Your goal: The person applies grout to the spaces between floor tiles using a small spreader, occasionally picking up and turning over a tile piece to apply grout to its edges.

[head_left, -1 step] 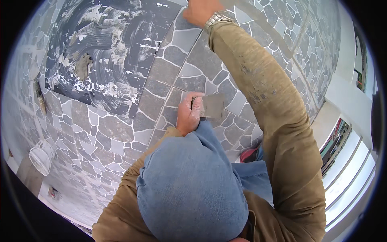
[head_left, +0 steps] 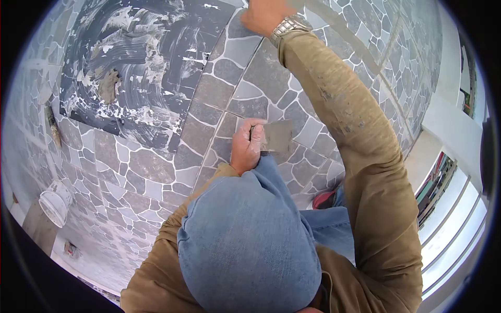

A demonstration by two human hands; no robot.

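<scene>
The left hand (head_left: 247, 146), fingers curled, is gripping a grey-coated scraper (head_left: 278, 134) pointing toward three o'clock, which, if tilting, could be dropping paste on the floor (head_left: 267, 77), while I can't tell what the right hand (head_left: 267, 15) is holding at twelve.

Scraper blade (head_left: 278, 136): matt, thinly paste-filmed
Dark board (head_left: 209, 37): smooth under rough, ridged smears (head_left: 155, 58)
Floor tiles (head_left: 267, 75): matt, stone-look
Watch band (head_left: 288, 25): shiny metal links
Sleeve (head_left: 370, 151): matt cloth, crusted patches
Trousers (head_left: 248, 240): matt denim
Bucket (head_left: 55, 202): plastic-looking

No readable labels, numbers or signs.
</scene>
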